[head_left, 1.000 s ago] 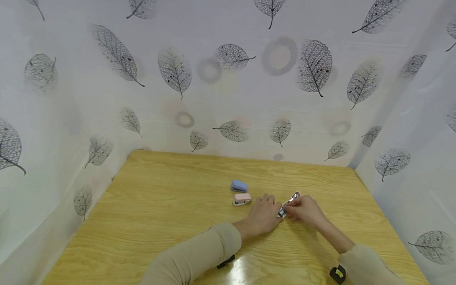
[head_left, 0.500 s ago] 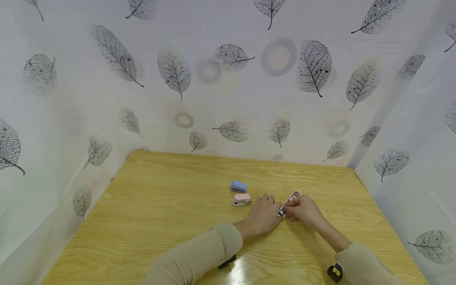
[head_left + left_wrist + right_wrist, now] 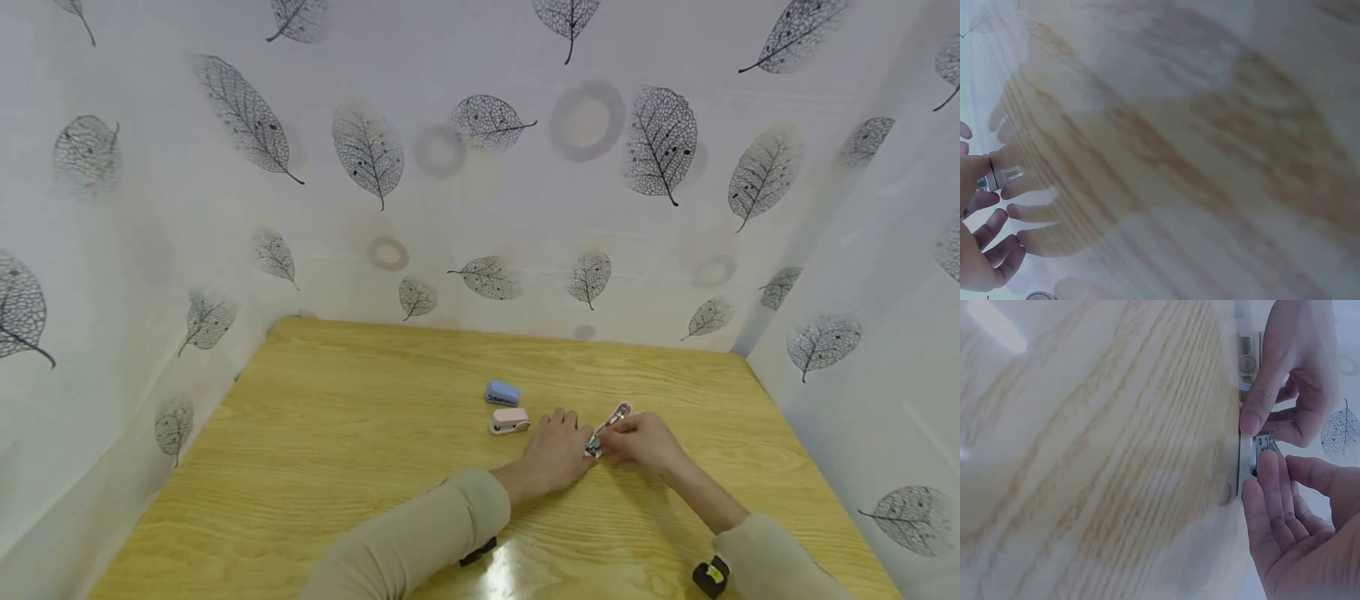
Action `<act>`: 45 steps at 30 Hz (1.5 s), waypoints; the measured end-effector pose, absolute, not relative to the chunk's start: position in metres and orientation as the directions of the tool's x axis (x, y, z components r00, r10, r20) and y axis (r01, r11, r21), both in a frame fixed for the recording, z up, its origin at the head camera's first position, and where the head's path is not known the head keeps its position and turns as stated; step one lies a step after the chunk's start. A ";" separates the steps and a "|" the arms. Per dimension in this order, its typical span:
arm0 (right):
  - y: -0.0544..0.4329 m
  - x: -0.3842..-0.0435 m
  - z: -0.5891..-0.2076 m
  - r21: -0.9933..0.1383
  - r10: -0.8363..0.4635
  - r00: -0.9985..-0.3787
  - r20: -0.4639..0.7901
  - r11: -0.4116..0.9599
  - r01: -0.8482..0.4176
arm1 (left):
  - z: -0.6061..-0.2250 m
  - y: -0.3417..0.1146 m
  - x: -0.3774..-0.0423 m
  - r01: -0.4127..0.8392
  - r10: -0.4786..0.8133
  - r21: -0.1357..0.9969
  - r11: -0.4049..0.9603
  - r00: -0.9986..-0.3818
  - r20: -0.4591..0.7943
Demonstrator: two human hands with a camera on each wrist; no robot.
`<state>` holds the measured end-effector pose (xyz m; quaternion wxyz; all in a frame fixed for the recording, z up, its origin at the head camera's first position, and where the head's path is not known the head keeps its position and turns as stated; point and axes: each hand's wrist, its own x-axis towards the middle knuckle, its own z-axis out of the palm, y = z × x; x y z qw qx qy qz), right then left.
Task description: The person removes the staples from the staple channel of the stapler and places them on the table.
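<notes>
Perhaps the opened stapler [image 3: 615, 418] on the table [image 3: 360, 417] could skid: the left hand [image 3: 557, 451] grips its near end, the right hand [image 3: 642, 442] pinches its metal middle, and an uneven tug might twist it free.

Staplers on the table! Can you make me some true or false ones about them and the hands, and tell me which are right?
1. The blue stapler lies farther from the person than the pink stapler. True.
2. The left hand is on the blue stapler. False: it is at the near end of the shiny stapler.
3. The right hand has fingertips at the shiny stapler. True.
4. The pink stapler lies between the two hands. False: it is left of both.
5. The tabletop looks like yellowish wood. True.
</notes>
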<state>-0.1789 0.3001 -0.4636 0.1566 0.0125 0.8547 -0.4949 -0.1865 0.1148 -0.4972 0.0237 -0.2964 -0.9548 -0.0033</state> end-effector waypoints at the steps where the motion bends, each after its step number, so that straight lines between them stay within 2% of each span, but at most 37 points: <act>1: 0.302 -0.178 -0.463 -0.848 -0.126 -0.952 -0.279 0.498 0.182 | -0.497 0.115 -0.187 0.567 0.567 -0.007 0.823 -0.822 0.047; 13: 0.334 -0.162 -0.452 -0.855 -0.063 -0.941 -0.334 0.441 0.274 | -0.502 0.116 -0.188 0.570 0.568 -0.014 0.821 -0.816 0.102; 24: 0.339 -0.150 -0.464 -0.863 -0.159 -0.906 -0.392 0.404 0.303 | -0.501 0.116 -0.187 0.561 0.560 -0.010 0.828 -0.826 0.066; 36: 0.336 -0.151 -0.474 -0.833 -0.203 -0.876 -0.438 0.459 0.310 | -0.501 0.114 -0.186 0.562 0.562 -0.022 0.827 -0.823 0.082; 45: 0.336 -0.152 -0.480 -0.810 -0.184 -0.875 -0.447 0.499 0.309 | -0.499 0.115 -0.185 0.562 0.562 -0.036 0.826 -0.821 0.094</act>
